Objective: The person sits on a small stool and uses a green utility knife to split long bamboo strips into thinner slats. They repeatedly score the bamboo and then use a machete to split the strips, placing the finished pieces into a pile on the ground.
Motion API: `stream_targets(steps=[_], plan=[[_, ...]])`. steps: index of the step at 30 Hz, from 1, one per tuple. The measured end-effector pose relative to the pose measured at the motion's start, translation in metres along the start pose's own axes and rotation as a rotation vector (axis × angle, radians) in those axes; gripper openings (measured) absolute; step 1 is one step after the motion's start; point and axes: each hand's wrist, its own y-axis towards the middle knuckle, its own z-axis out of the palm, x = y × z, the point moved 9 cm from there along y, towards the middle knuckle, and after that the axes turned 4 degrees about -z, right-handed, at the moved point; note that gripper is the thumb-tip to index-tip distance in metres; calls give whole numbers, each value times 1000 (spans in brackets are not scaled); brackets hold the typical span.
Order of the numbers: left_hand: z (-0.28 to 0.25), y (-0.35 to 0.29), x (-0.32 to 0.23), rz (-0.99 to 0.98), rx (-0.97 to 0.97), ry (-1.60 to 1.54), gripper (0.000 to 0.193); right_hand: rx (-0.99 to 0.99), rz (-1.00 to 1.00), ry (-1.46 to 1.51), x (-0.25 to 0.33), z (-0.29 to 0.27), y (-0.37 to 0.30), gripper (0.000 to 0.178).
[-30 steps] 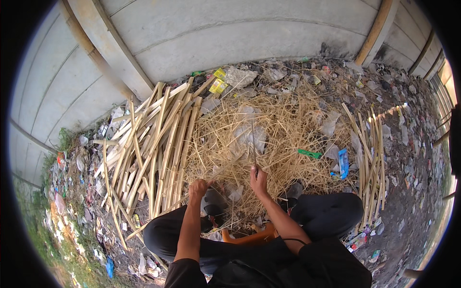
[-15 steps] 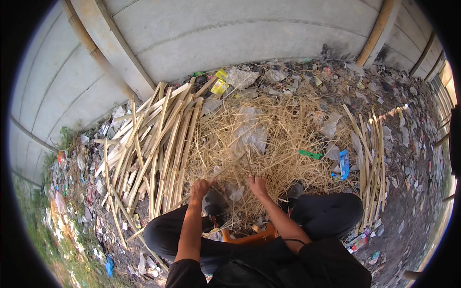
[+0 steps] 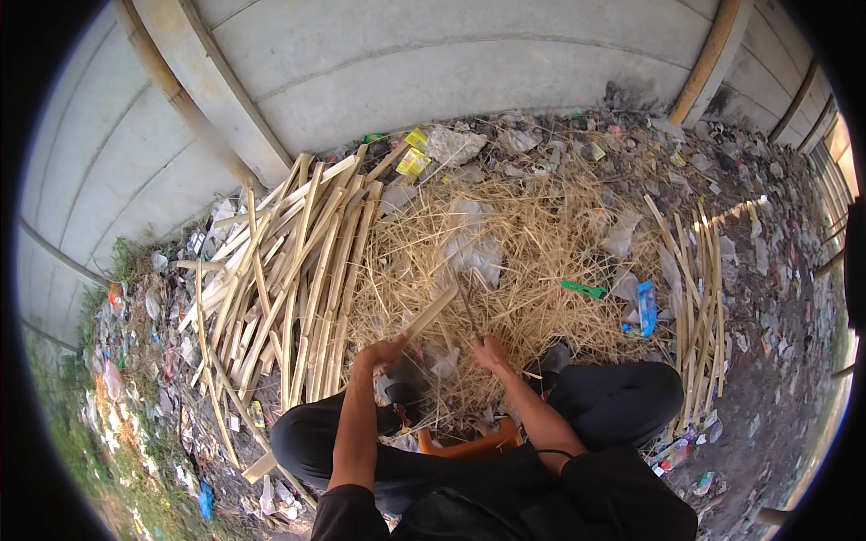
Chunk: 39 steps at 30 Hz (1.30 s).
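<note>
Right now the person's left hand (image 3: 382, 351) is closed around a flat, pale-tan wooden strip (image 3: 433, 311), which slants up and away from the fist over a broad, straw-coloured heap of thin shavings (image 3: 555, 239). The right hand (image 3: 490, 354) is curled shut on a slim, dark, blade-like tool (image 3: 468, 311) pointing away from the body; its grip is hidden by the fingers. The strip's far end sits just beside the tool, though from where I stand I can't tell whether they touch. A large, loose pile of long pale strips (image 3: 311, 284) lies to the left, a smaller bundle of narrow tan strips (image 3: 708, 311) to the right, and a grey concrete panel wall (image 3: 469, 68) stands behind.
</note>
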Motion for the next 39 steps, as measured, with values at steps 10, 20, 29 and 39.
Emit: stream_targets(steps=[10,20,29,39], plan=[[-21,-22,-15,-128,68,64,86,-222,-147,452,31,-14,6,47],[-33,-47,-48,-96,161,77,77,-262,-106,316,41,-13,-7,32],[-79,-63,-78,-48,-99,81,81,-5,-17,714,8,17,1,40],[-102,-63,-81,-11,-95,313,89,-5,104,365,8,-16,-20,47]])
